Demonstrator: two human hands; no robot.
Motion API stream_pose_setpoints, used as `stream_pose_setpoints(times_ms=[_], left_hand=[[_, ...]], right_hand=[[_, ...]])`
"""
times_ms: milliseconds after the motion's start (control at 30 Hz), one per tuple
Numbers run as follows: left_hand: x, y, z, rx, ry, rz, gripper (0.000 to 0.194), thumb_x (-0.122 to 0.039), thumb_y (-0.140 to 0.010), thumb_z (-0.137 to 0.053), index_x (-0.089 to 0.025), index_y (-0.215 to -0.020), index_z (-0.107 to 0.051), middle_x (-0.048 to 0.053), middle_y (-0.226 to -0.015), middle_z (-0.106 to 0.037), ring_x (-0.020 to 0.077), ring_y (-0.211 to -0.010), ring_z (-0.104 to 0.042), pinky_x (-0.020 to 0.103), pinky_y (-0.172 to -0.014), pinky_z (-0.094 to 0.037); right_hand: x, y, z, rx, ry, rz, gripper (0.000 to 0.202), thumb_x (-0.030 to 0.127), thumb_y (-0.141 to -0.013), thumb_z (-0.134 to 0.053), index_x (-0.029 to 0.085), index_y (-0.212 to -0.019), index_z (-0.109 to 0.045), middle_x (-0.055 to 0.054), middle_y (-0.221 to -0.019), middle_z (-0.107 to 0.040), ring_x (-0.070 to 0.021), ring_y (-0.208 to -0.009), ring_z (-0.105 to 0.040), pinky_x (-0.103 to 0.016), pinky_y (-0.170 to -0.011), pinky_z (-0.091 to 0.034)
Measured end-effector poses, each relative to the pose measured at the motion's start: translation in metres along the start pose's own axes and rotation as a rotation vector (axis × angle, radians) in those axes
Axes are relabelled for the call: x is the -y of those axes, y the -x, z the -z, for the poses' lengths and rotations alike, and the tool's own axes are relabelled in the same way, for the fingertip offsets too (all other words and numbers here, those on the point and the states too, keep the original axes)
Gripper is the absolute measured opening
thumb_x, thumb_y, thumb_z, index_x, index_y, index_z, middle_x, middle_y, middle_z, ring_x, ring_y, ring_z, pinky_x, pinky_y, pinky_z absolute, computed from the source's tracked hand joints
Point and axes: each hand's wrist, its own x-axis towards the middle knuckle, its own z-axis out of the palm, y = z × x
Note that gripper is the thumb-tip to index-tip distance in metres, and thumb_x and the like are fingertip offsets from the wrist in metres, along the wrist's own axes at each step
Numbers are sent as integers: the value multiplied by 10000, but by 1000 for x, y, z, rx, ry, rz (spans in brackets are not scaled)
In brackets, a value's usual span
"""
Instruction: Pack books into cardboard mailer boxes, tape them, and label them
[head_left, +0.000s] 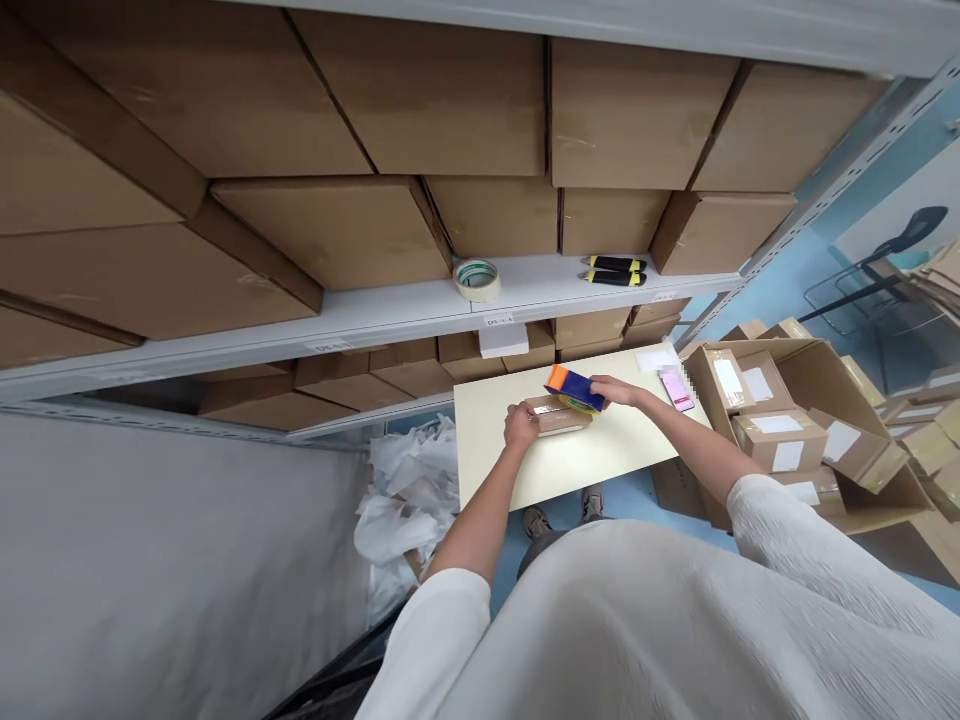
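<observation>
A small cardboard box (562, 420) lies on the pale yellow tabletop (495, 480). My left hand (520, 425) grips the box at its left end, fingers wrapped over the edge. In my right hand (615, 391) is a blue and orange tape dispenser (576, 386), tilted over the top of the box. A yellowish tape roll shows at the dispenser's lower side, close to the box. Whether the tape is stuck to the cardboard I cannot tell.
A phone (676, 388) lies at the tabletop's right. On the shelf (536, 285) above are a masking tape roll (477, 280) and two utility knives (615, 271). A large open carton (832, 365) with labelled boxes stands right; crumpled white plastic (409, 480) lies left.
</observation>
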Motion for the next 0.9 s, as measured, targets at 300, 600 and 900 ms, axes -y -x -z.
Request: stream_pose_setpoints(times_ms=[300,600,900], left_hand=[[6,-3,1,-19,236,-28,74,-210,-866,-733,-231,-929,-700,117,-1289,-657,292,-1097,-716,387,-891,-563],[23,-4,10,-1,441,-100,156,-151,-762,-729,-207,-897,-784,111,-1204,-739,245,-991,-732,405,-963,-611],[22,1,13,10,490,-108,169,-156,-749,-740,-203,-906,-782,102,-1200,-740,214,-863,-726,412,-963,-613]], right_hand=[[20,-8,-20,22,372,78,518,277,-598,-833,232,-1038,-563,-4,-958,-686,-183,-842,-639,-239,-622,-473],[29,-15,-15,125,511,50,493,244,-568,-800,243,-996,-556,-19,-978,-679,-209,-830,-636,-272,-604,-449],[15,-13,-19,-37,664,259,550,262,-655,-834,234,-1126,-553,-64,-1157,-628,-238,-991,-638,-312,-819,-530]])
